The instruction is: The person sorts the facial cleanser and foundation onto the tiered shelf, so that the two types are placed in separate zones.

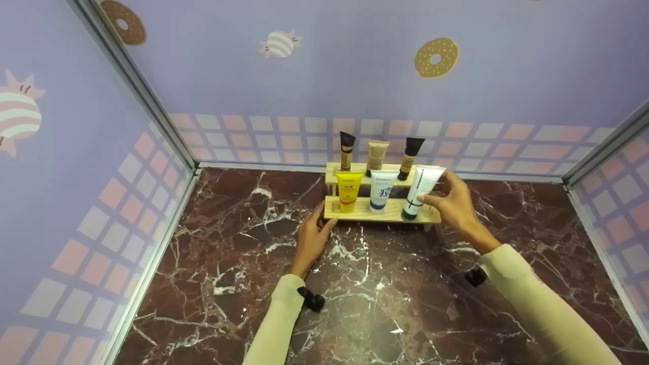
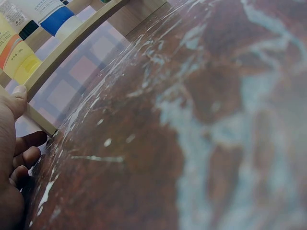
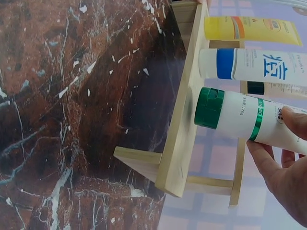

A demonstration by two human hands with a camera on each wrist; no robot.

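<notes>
A small two-step wooden rack [image 1: 362, 215] stands on the marble table near the back wall. Its lower step carries a yellow tube [image 1: 348, 190], a white tube with a blue cap [image 1: 382, 190] and a white tube with a green cap [image 1: 420, 191]. My right hand [image 1: 454, 205] pinches the green-capped tube [image 3: 249, 117], which leans cap-down on the step's right part. My left hand [image 1: 310, 238] holds the left end of the lower step [image 2: 67, 52], thumb on its edge. Three more tubes, two black-capped [image 1: 346, 150] and one beige [image 1: 376, 156], stand on the upper step.
The rack sits close to the back wall [image 1: 355, 76] of a lilac booth; side walls close in left and right. The dark red marble tabletop [image 1: 365, 294] stretches toward me between my sleeved forearms.
</notes>
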